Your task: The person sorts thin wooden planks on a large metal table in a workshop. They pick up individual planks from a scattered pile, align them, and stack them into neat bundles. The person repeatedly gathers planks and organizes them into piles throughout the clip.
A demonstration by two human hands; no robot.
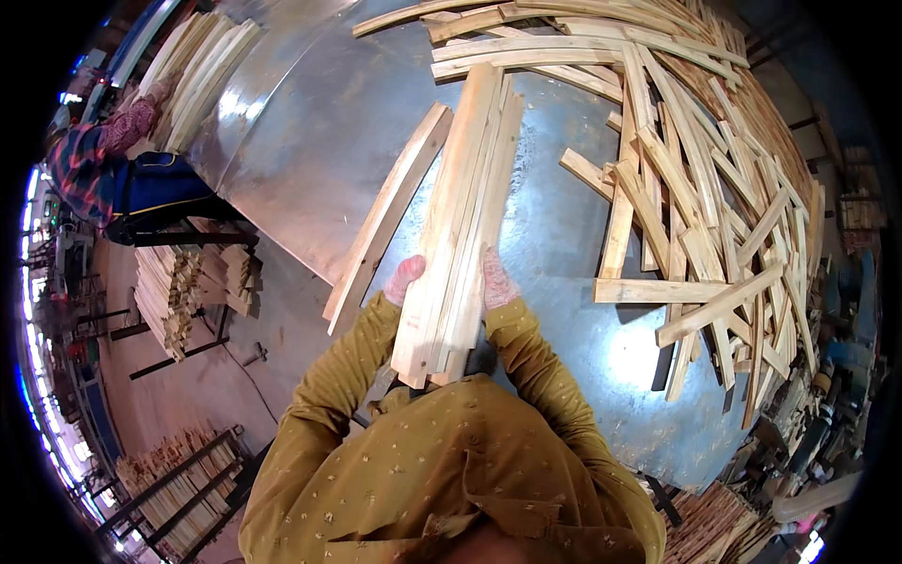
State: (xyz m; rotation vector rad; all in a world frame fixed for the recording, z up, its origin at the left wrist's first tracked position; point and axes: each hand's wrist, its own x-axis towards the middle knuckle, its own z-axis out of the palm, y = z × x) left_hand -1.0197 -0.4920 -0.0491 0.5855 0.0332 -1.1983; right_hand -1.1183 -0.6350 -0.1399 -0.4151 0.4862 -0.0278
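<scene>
A bundle of several long wooden boards (451,226) points away from my body, its near end close to my waist. My left hand (405,279), in a pinkish glove, presses against the left side of the bundle. Against its right side is my right hand (499,280), gloved likewise, so the boards are held between both hands. The undersides of the boards and some fingertips are hidden. Left of the bundle, a separate wooden board (390,211) lies at a slant on the metal table (291,160).
A jumbled heap of wooden boards (695,207) covers the table's right and far side. At the far left another person (103,169) stands beside stacked boards (202,75). Stacks of wood (169,296) rest on racks on the left, with another rack (178,489) lower down.
</scene>
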